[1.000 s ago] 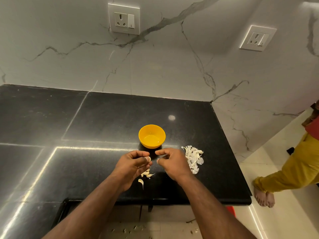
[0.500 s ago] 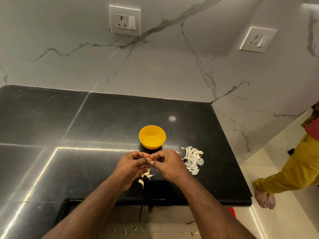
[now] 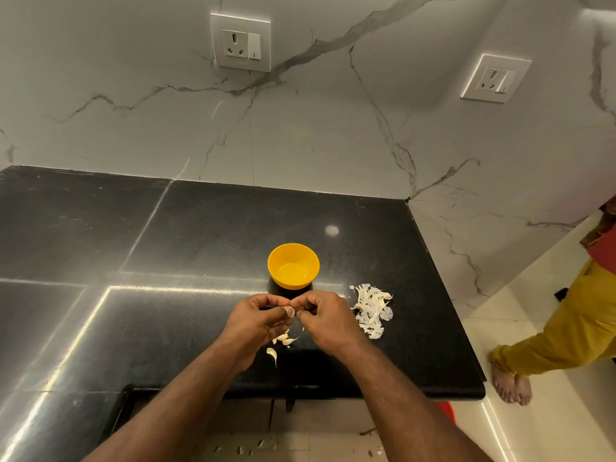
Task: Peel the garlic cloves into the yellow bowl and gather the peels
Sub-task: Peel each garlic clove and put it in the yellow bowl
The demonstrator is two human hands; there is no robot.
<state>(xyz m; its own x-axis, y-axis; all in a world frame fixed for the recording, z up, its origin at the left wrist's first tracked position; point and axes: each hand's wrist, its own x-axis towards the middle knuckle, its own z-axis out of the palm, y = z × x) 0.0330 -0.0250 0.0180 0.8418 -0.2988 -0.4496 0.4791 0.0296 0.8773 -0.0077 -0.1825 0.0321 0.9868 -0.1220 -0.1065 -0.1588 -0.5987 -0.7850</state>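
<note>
Black polished stone countertop (image 3: pixel 206 228) carries a small round yellow bowl (image 3: pixel 293 266), upright with its mouth facing up. Just in front of it, the left hand (image 3: pixel 256 320) and right hand (image 3: pixel 325 316) meet fingertip to fingertip, both pinching a garlic clove (image 3: pixel 291 311) too hidden to tell which way it points. Three loose cloves (image 3: pixel 282 341) lie below the hands, the nearest one's long axis running toward the counter's front edge. Right of the hands sits a pile of white peels (image 3: pixel 371 310).

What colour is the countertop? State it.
Black, glossy with pale seam lines: countertop, best in the head view.
</note>
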